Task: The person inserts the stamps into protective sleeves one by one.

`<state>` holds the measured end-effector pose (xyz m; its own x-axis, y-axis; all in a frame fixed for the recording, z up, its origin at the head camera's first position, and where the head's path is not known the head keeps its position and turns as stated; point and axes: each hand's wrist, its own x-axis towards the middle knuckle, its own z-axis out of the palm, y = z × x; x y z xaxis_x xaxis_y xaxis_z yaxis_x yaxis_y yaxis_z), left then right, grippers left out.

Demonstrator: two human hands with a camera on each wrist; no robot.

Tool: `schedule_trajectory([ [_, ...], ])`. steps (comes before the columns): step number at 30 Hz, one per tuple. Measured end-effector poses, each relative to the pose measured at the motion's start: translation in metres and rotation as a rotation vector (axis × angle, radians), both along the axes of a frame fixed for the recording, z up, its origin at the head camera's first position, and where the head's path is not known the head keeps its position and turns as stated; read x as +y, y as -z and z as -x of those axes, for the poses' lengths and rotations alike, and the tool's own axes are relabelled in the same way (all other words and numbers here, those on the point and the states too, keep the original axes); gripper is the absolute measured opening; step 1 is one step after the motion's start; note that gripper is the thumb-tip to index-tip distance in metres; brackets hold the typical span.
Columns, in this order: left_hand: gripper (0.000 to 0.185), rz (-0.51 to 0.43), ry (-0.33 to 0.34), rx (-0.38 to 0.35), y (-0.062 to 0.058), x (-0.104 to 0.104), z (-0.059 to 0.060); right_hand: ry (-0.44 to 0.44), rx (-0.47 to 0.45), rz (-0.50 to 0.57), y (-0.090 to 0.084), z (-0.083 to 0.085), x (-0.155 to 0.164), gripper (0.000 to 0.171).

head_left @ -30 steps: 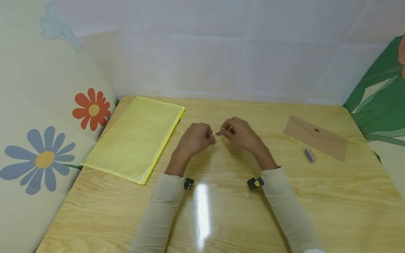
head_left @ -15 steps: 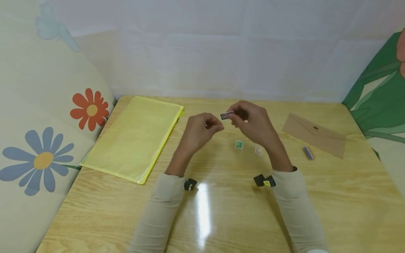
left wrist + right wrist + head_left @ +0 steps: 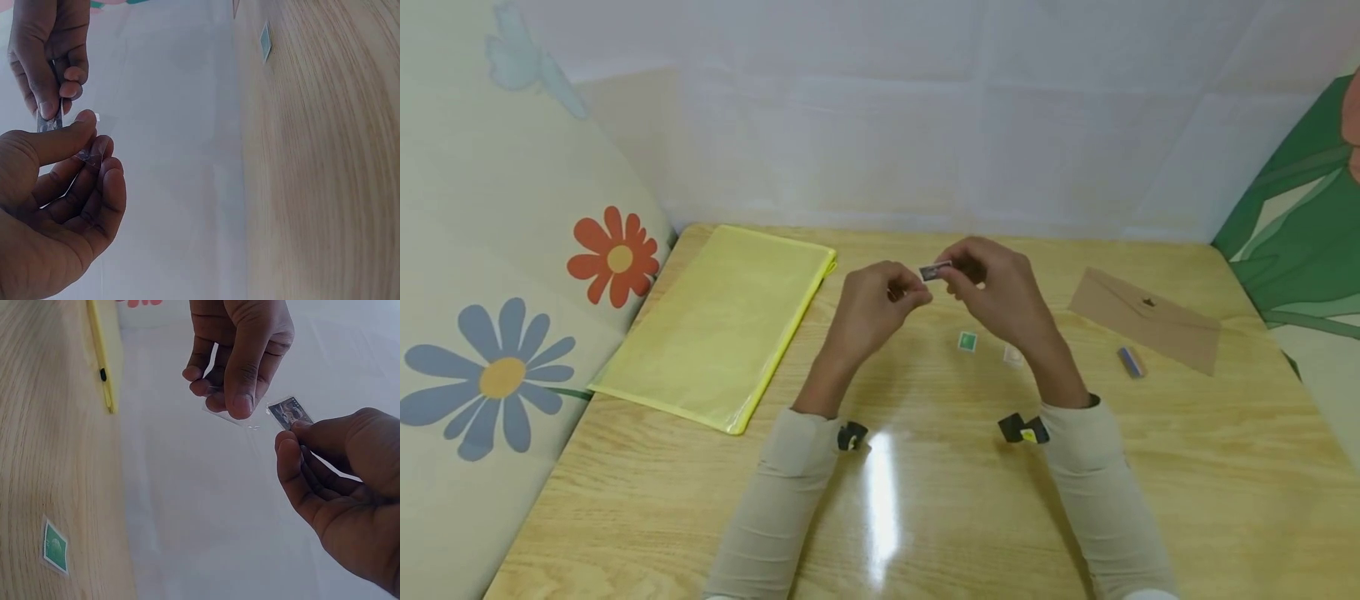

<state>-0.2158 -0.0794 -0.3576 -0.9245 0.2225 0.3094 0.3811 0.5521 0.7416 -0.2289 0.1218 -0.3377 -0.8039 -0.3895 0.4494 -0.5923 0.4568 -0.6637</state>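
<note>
Both hands are raised above the wooden table (image 3: 925,517), close together. My right hand (image 3: 950,277) pinches a small grey stamp (image 3: 934,272) (image 3: 289,412) between thumb and forefinger. My left hand (image 3: 916,292) pinches a small clear plastic sleeve (image 3: 226,411) (image 3: 91,156) just left of the stamp, nearly touching it. On the table below the right hand lie a green stamp (image 3: 967,341) (image 3: 54,545) and a pale one (image 3: 1012,355).
A yellow zip pouch (image 3: 722,321) lies flat at the left of the table. A brown envelope (image 3: 1142,321) lies at the right, with a small grey-blue block (image 3: 1131,362) in front of it. Padded walls close off the left, back and right.
Over the last second both hands rose from the table and the right drew the stamp away from the left hand's sleeve. The two stamps on the table came into view.
</note>
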Motion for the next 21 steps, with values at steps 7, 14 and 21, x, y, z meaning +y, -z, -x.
schedule_trajectory([
  [7,0.009,0.007,-0.011,0.021,0.0021,0.0001,-0.0003,0.006,0.031,-0.023,0.0005,-0.0008,-0.0004,0.013],
  [14,0.009,0.0,-0.03,0.073,0.003,-0.0002,0.0012,-0.001,0.061,-0.061,-0.0012,-0.0011,0.0028,0.013],
  [21,0.01,0.019,-0.049,0.107,0.0029,0.0008,0.0028,0.002,0.131,-0.094,-0.0031,-0.0029,0.0019,0.012],
])
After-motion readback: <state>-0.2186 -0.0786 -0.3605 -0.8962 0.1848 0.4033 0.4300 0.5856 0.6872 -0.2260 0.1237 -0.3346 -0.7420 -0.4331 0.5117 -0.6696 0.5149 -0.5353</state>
